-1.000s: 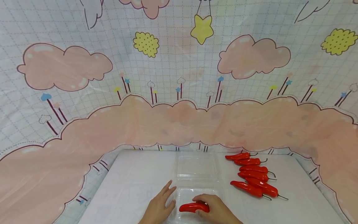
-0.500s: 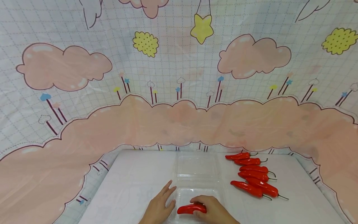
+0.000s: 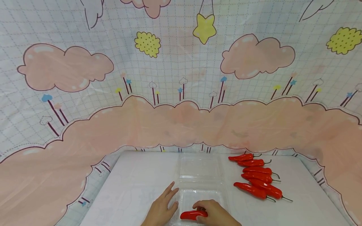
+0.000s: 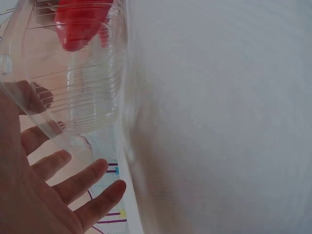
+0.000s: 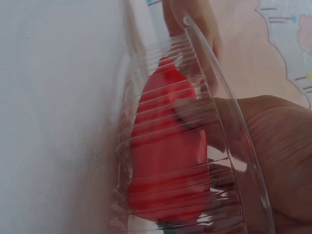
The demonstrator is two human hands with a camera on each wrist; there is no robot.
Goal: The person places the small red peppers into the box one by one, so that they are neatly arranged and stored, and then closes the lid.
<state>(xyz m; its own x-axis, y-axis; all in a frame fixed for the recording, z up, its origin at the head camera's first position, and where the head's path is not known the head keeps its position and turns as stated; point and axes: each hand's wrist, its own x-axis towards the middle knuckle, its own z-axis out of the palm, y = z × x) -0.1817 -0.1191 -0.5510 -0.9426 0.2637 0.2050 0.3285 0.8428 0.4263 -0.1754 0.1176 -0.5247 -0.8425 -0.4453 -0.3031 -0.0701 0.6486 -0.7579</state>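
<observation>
A clear plastic clamshell box (image 3: 199,175) lies open on the white table, its lid half toward the back. My right hand (image 3: 213,215) holds a red chili pepper (image 3: 192,215) inside the near half of the box (image 5: 195,161); through the ribbed wall the pepper (image 5: 165,161) shows with my fingers curled on it. My left hand (image 3: 161,208) rests flat with straight fingers against the box's left edge (image 4: 73,97). Several more red chili peppers (image 3: 255,175) lie in a row to the right of the box.
The white table (image 3: 135,182) stands against a cartoon cloud-print cloth (image 3: 181,94) that hangs behind and drapes round its sides. Bare tabletop lies left of the box and right of the pepper row.
My right hand has drawn the pepper slightly nearer and lower into the box's near half. The left hand and the pepper row have not moved.
</observation>
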